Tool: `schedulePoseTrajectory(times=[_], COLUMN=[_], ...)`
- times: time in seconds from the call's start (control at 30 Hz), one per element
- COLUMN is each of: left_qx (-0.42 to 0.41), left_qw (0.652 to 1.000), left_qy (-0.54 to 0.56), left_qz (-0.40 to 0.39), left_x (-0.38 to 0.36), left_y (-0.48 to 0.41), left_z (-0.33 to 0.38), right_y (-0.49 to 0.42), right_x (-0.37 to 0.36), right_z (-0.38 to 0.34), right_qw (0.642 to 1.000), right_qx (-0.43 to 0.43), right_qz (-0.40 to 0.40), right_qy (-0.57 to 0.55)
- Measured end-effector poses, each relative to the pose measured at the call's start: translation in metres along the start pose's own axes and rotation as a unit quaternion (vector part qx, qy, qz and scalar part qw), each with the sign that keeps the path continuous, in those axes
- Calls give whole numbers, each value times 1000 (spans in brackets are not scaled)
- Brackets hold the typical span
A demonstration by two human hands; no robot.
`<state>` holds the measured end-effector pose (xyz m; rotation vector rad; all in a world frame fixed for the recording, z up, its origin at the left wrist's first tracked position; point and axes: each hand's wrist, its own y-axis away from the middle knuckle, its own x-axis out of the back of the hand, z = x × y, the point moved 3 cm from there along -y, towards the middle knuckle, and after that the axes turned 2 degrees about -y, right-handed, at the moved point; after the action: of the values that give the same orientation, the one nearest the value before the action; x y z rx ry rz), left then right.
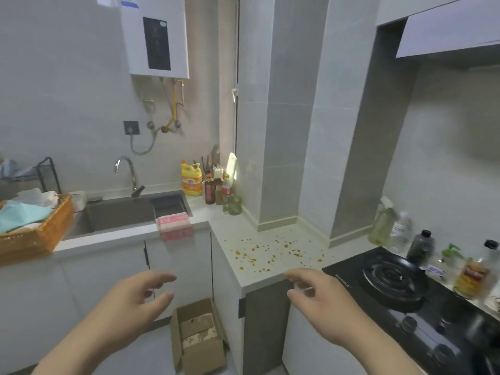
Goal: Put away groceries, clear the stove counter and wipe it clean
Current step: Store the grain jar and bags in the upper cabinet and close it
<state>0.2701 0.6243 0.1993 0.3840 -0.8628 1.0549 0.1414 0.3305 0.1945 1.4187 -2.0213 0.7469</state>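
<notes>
The white stove counter (303, 239) in the corner is speckled with small yellow-brown crumbs (267, 253). A black gas stove (405, 288) lies to its right. A folded pink cloth (175, 226) hangs over the sink's front edge. My left hand (135, 301) hovers in front of the cabinet doors, fingers relaxed and empty. My right hand (322, 296) is held at the counter's front edge, fingers loosely spread, holding nothing.
A sink (121, 212) with a tap sits left of the corner, and a wicker basket (40, 236) of cloths stands at far left. Sauce bottles (213, 185) crowd the back corner; more bottles (422, 244) line the wall behind the stove. An open cardboard box (197, 336) stands on the floor.
</notes>
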Motion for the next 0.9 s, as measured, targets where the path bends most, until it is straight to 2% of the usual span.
schedulePoseTrajectory(times=[0.17, 0.33, 0.6, 0.9], left_qx=[-76, -138, -255, -374], left_qw=[995, 981, 935, 879], left_qy=[31, 42, 74, 78], left_qz=[-50, -126, -235, -285], left_x=[-8, -51, -125, -175], left_y=[-41, -65, -48, 18], left_z=[-7, 8, 91, 201], right_y=[8, 41, 149, 282], right_x=[-11, -14, 23, 67], right_z=[4, 9, 33, 44], right_qw=[995, 981, 936, 888], right_qx=[-79, -151, -268, -324], right_qz=[62, 118, 224, 326], right_qy=[4, 22, 50, 35])
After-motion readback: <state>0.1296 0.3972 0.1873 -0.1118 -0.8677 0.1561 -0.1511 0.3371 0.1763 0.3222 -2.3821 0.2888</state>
